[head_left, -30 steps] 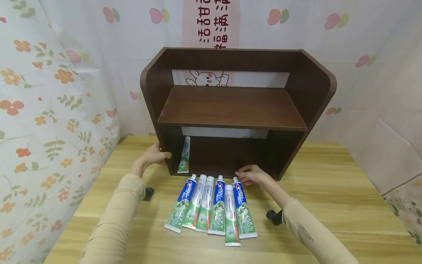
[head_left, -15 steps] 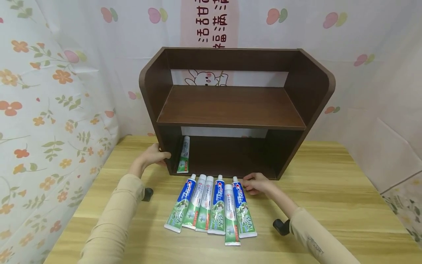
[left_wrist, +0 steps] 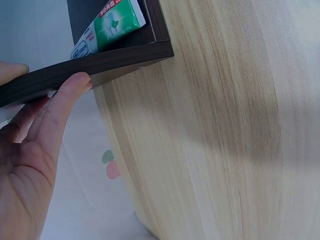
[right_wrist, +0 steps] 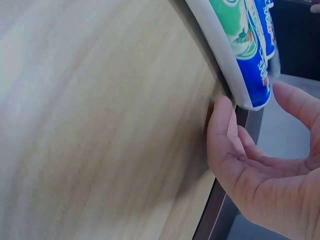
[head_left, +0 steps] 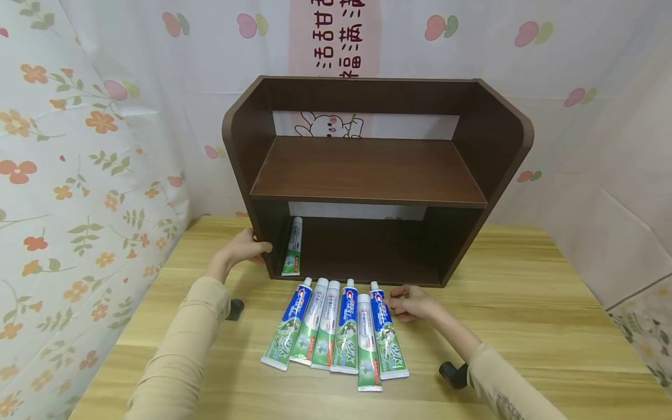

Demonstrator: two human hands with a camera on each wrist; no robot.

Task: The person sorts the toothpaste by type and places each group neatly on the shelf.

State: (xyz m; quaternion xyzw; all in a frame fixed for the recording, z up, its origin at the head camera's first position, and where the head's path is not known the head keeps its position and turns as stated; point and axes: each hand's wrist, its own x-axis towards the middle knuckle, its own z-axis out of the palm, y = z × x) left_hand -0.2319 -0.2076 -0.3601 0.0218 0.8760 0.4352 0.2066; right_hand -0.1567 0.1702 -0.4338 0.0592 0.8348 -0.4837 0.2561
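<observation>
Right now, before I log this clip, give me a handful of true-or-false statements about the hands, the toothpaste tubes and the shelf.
1. The left hand grips the shelf unit's left side panel. True.
2. Eight tubes lie in the row on the table. False: six.
3. One tube lies inside the lower compartment, at its left. True.
4. The right hand is lifting a tube off the table. False: it is beside the rightmost tube, which lies flat.
5. The upper shelf holds tubes. False: it is bare.
</observation>
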